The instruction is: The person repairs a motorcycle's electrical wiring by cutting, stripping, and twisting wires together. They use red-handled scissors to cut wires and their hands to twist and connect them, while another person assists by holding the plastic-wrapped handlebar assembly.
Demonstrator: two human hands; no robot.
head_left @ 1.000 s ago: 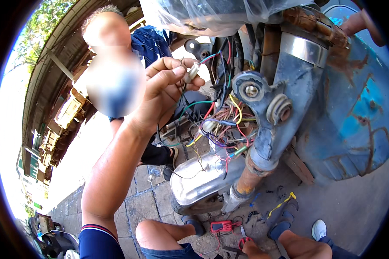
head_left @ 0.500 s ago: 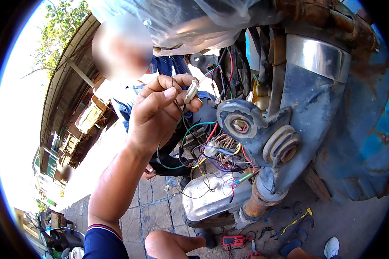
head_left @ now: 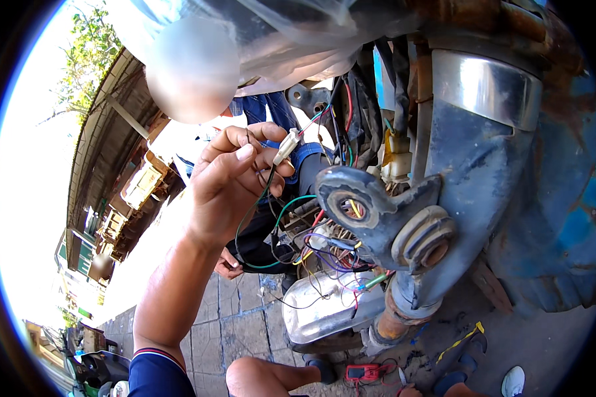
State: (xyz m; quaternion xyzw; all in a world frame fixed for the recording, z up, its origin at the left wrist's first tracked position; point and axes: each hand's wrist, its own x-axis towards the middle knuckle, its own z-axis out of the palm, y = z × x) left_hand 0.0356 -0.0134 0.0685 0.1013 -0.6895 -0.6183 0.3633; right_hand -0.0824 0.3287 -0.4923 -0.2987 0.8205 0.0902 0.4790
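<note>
Raised at the centre-left, my left hand is closed on a white plastic wire connector, held at the fingertips. Thin coloured wires leave its upper end, and dark and green wires hang in a loop below the hand. At the bottom edge, a small patch of skin, perhaps my right hand, shows beside a pale pointed thing; its fingers are hidden. Right of my left hand, a tangle of loose wires spills over a clear-lensed lamp beneath a worn dark metal bracket.
A co-worker in blue denim stands opposite, one hand hanging low. A large grey-blue fork leg fills the right. Clear plastic sheeting covers the top. A red multimeter lies on the paved floor.
My left hand has shifted slightly left and down with the connector, which stays in its fingers. The view has moved a little, and the skin patch at the bottom edge sits farther right.
</note>
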